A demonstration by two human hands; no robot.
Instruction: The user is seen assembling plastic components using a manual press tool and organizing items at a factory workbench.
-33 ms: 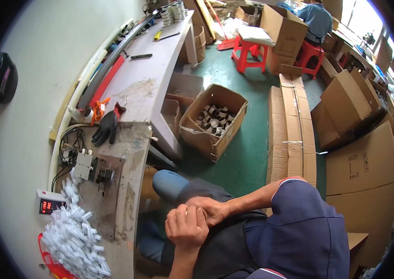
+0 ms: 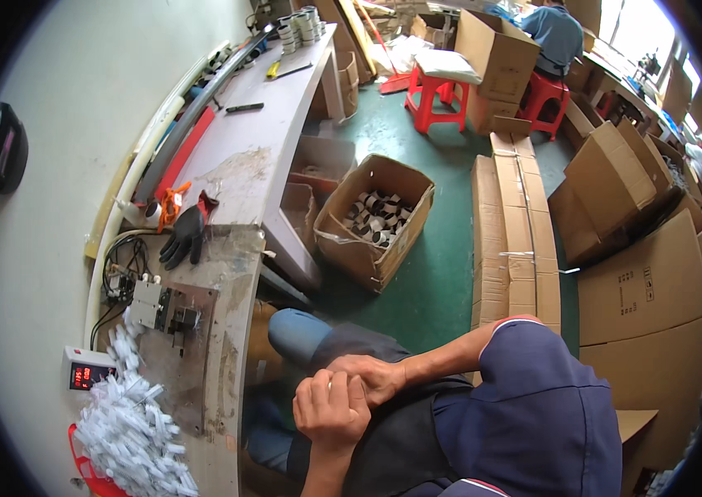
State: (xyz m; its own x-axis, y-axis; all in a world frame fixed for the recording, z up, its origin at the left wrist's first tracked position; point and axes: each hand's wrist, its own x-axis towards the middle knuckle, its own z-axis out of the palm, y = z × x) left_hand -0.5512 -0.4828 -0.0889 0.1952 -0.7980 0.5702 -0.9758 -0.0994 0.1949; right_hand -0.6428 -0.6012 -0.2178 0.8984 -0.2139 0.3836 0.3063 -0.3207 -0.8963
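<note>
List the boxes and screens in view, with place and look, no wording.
Small meter: workbench's near left edge, white case, red glowing digits.
Open carton: green floor beside bench, brown, holding small rolls.
Flat cartons: stacked on the floor, brown, long.
Big cartons: piled right, brown.

Both hands meet over the lap, to the right of the worktop (image 2: 235, 273). The left hand (image 2: 330, 410) is curled, fingers (image 2: 326, 389) bent inward, its forearm rising from below. The right hand (image 2: 372, 377) lies against it, fingers touching, arm bent across the body.
</note>
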